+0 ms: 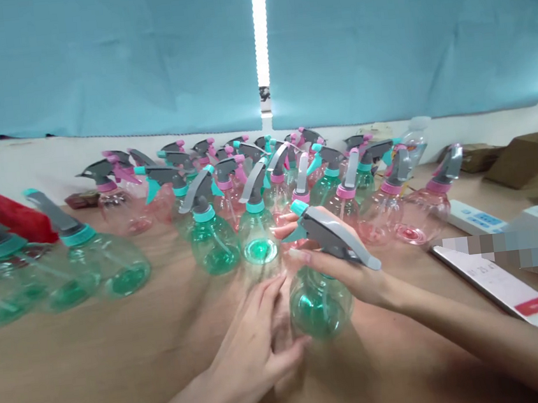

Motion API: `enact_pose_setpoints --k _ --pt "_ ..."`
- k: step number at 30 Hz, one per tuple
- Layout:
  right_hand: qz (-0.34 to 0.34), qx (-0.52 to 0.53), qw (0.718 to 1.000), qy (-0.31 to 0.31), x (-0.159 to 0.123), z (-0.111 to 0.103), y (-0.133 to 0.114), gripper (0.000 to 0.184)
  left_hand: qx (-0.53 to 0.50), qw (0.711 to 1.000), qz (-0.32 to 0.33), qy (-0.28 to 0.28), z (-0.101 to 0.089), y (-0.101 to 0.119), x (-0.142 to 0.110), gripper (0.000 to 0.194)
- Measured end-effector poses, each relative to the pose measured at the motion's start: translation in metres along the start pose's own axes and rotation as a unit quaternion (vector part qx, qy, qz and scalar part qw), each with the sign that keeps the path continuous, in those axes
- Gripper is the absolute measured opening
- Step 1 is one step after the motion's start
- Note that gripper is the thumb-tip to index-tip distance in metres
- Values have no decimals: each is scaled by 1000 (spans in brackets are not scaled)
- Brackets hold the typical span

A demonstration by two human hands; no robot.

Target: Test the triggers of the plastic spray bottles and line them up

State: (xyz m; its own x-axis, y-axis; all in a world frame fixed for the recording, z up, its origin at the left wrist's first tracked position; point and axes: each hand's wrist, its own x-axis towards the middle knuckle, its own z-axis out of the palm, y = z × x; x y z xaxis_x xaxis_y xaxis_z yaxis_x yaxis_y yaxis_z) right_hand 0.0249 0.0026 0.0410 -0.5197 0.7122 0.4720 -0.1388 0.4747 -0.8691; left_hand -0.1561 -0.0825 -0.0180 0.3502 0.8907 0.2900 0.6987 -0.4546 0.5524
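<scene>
A round, see-through green spray bottle [319, 305] with a grey and turquoise trigger head stands in front of me, tilted slightly. My right hand [347, 257] is wrapped round its neck, just under the trigger head, which covers part of the fingers. To the left of the bottle's body is my left hand [259, 337], fingers stretched out and thumb apart, holding nothing. Its thumb tip comes close to the bottle; whether they touch I cannot tell. Just beyond are another green spray bottle [257, 231] and a further green one [214, 242].
Several pink spray bottles [426, 210] and green ones crowd the back of the table. More green bottles [125, 268] stand at left by a red cloth [15, 212]. On the right lie a phone [499, 286], a white power strip [475, 217] and cardboard boxes [519, 162].
</scene>
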Motion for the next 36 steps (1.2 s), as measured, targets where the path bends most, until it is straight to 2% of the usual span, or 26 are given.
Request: enact_pose_setpoints --k 5,9,11,13,17,21,24,30,36 --pt "11 8 1000 -29 9 37 -11 31 -55 996 -44 56 -6 9 -10 83" --pt "27 8 998 -54 23 72 -21 26 -66 992 -61 92 -25 4 -24 69" --pt "16 17 998 -59 30 90 -21 29 -47 992 -69 99 -36 -4 -36 65" --pt "-2 24 997 -74 39 107 -18 32 -9 990 -76 116 -46 -14 -51 70" --pt "-8 -43 994 -104 56 136 -15 38 88 979 -109 151 -66 -36 -79 77" --pt "-34 -138 985 -95 69 146 -16 35 120 972 -133 152 -91 -54 -93 65" --pt "-32 -154 983 -98 74 145 -13 29 102 974 -133 151 -103 -68 -96 76" --pt "-11 -176 982 -63 86 148 -8 25 110 968 -151 170 -101 -95 -102 60" --pt "-11 -221 974 -39 100 158 -2 27 114 964 -152 188 -98 -97 -106 44"
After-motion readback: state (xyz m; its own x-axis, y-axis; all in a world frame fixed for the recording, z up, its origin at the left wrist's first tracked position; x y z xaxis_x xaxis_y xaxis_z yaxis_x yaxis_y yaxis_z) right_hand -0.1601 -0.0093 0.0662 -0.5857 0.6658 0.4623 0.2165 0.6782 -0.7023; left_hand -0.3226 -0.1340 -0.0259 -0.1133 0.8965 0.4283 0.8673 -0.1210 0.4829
